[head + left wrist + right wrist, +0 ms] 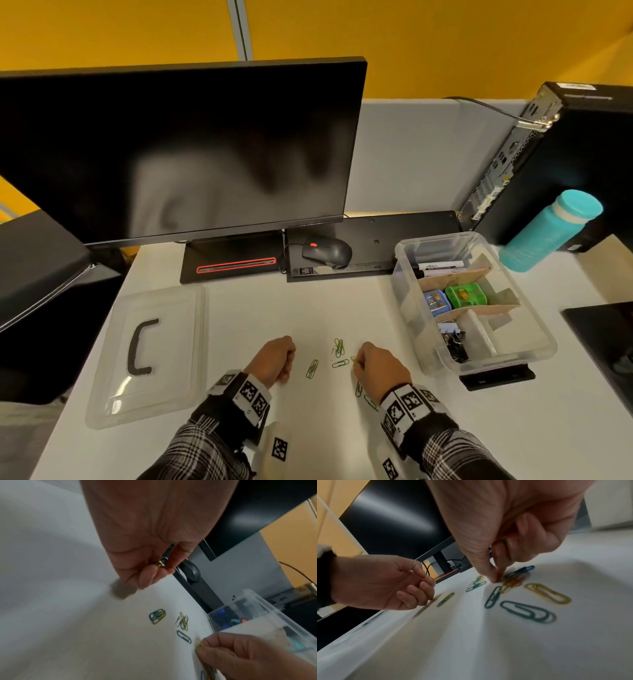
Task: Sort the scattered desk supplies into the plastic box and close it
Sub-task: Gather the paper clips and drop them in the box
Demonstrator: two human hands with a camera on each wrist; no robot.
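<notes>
Clips (160, 564) half-hidden inside left hand (150, 534)

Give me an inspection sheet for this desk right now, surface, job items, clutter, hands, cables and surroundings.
Surface: white desk.
Job's things: coloured paper clips loose between the hands; open clear plastic box right, with cardboard dividers holding markers, clips; its clear lid lies left.
Clutter: teal bottle, black mouse.
Grips: left hand pinches gathered clips; right hand pinches a yellow clip.
Cables: mouse cord; grey cable into computer tower.
Surroundings: dark monitor, yellow wall.
</notes>
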